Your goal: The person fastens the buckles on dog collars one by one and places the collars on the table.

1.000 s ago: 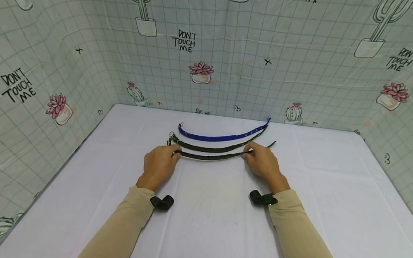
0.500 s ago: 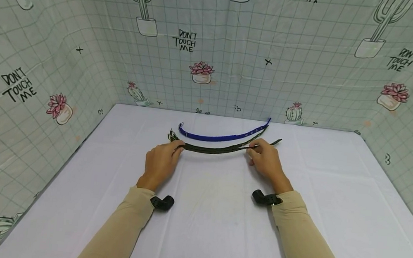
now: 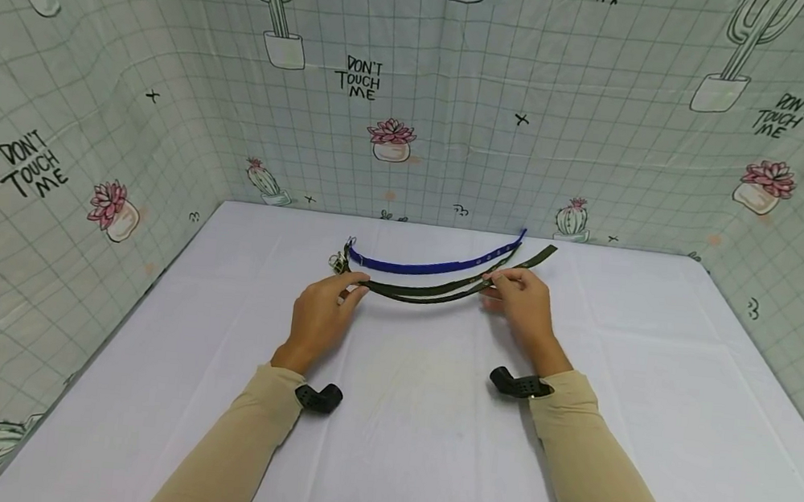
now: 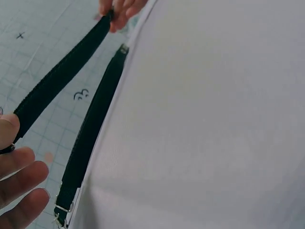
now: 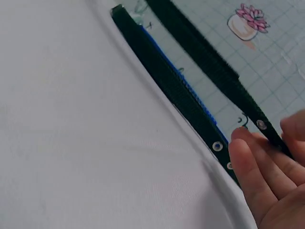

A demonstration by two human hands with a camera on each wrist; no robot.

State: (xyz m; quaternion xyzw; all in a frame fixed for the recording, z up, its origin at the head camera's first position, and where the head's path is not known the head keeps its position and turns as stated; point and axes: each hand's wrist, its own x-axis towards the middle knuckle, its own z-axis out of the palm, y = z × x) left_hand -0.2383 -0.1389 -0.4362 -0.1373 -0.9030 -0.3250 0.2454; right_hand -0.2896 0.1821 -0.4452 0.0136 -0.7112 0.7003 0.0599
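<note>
My left hand (image 3: 323,316) and right hand (image 3: 527,307) hold a dark green pet collar (image 4: 62,71) stretched between them. The left thumb and fingers pinch it near its buckle end; the right fingers pinch the eyelet end, whose tip sticks out past the hand. Its middle sags slightly, and both wrist views show it raised off the cloth. A second dark green collar (image 5: 157,71), with metal eyelets, lies on the table just beneath and behind it. In the left wrist view its buckle (image 4: 63,208) shows. Farthest back lies a blue collar (image 3: 407,269), also with eyelets.
A white cloth covers the table (image 3: 399,428). Behind and beside it hangs a pale grid-patterned curtain (image 3: 455,151) with cactus drawings. The table's back edge is a short way beyond the blue collar.
Both hands have carried the held collar away from the body, toward the lying green one. The left hand has shifted slightly right, and the collar's right tip has swung up and back.
</note>
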